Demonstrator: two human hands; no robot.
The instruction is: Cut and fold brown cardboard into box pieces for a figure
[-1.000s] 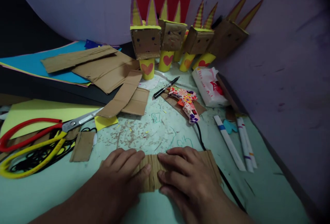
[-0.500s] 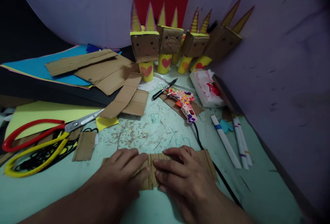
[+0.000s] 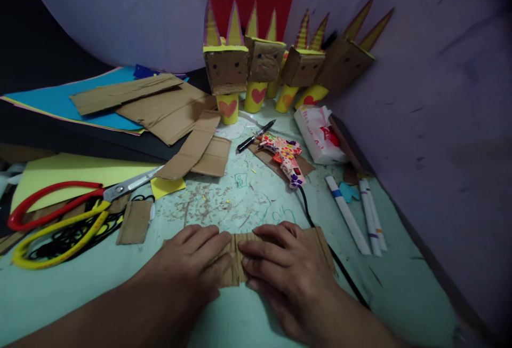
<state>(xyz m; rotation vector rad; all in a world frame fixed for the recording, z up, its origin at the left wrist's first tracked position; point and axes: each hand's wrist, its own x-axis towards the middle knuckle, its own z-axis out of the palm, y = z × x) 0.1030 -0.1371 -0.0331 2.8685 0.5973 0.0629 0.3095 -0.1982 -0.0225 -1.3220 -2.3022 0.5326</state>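
Observation:
A strip of brown corrugated cardboard (image 3: pixel 235 278) lies across the table in front of me, with a vertical crease near its middle. My left hand (image 3: pixel 196 257) rests on its left part, fingers stretched out over the surface. On the right part lies my right hand (image 3: pixel 286 268), its fingers spread and slightly bent, fingertips pressing beside the crease. Both palms face down and a narrow gap separates the fingertips. The thumbs sit low at the near edge, partly hidden. Beyond the strip, a flower-patterned glue gun (image 3: pixel 285 156) rests on a cardboard scrap.
Large scissors (image 3: pixel 116 190) with red and yellow handles lie left, over black cord (image 3: pixel 60 241). Cardboard pieces (image 3: pixel 172 113) are stacked behind. Several cardboard-headed figures (image 3: pixel 226 70) stand at the back. A black pen (image 3: pixel 256 136), tissue pack (image 3: pixel 320 134) and white markers (image 3: pixel 348 217) lie right.
Both hands stay on the cardboard strip in nearly the same pose. The whole view has shifted slightly, with the table things appearing a little higher.

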